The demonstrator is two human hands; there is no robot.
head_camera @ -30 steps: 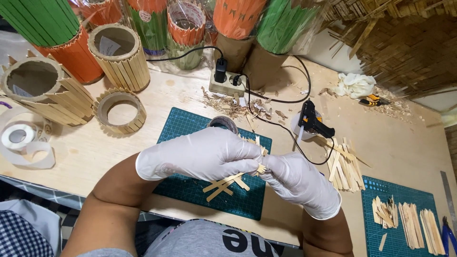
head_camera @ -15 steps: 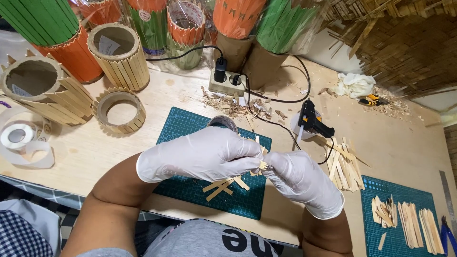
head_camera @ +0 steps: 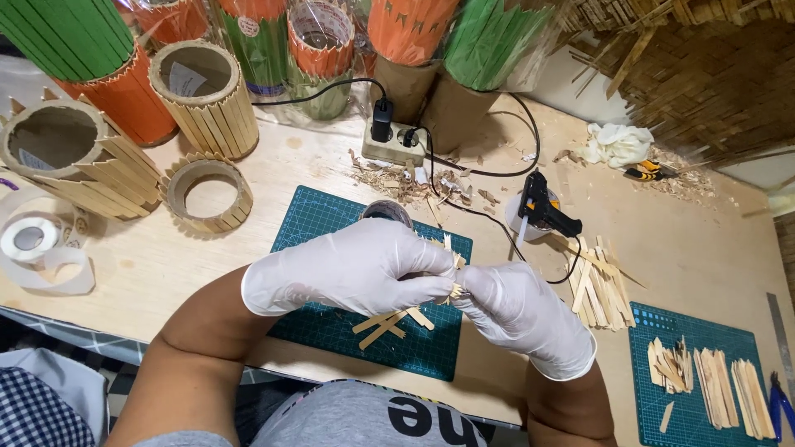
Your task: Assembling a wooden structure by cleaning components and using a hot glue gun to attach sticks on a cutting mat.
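Both my hands wear white gloves and meet above a green cutting mat. My left hand and my right hand pinch a small piece of thin wooden sticks between their fingertips; most of it is hidden by the fingers. Below the hands, a few loose wooden strips lie crossed on the mat. A small dark round container shows just beyond my left hand.
A black glue gun and a pile of wooden strips lie right of the mat. A second mat at right holds cut sticks. Stick-clad tubes, a low ring, a tape roll and a power strip stand behind.
The hands stay pressed together over the mat; my right hand has shifted slightly down and right. Nothing else has moved.
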